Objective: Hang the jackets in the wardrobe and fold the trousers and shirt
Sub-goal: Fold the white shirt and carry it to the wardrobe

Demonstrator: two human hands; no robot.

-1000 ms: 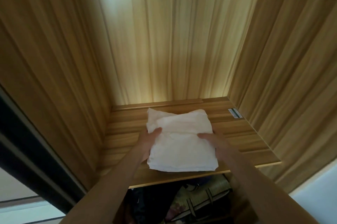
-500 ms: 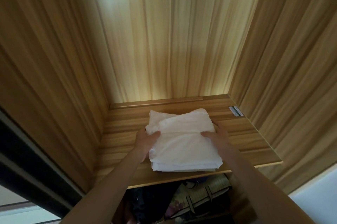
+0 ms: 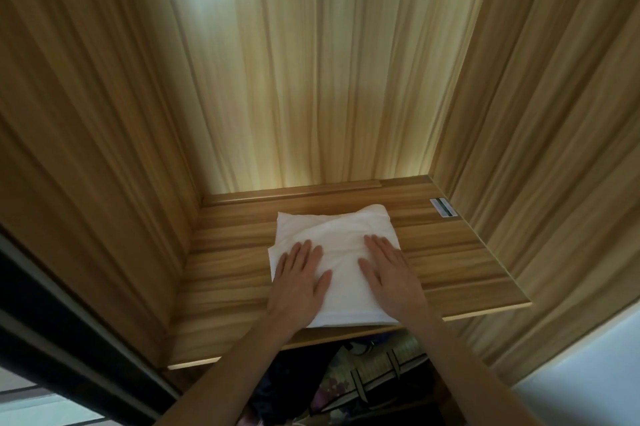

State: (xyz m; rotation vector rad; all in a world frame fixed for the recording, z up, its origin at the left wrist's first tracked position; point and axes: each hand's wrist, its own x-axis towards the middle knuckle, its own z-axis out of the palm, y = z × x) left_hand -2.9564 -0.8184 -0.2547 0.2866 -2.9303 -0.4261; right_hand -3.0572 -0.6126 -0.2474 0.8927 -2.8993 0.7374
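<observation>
Head view, one folded white shirt [image 3: 334, 245] on one wardrobe shelf [image 3: 460, 252], two hands flat on it, left [image 3: 299, 281], right [image 3: 389, 273].

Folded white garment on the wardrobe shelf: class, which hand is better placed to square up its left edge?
Left. The left hand lies flat by the folded white garment's left edge; the right hand rests farther right.

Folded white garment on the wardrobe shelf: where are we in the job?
Done: the white garment is folded and lies flat on the wooden shelf. In hand: the left hand and right hand press it with straight fingers, likely smoothing it. Left: cannot confirm. No jackets or trousers can be made out; only dark items and a patterned bag show below the shelf.
</observation>
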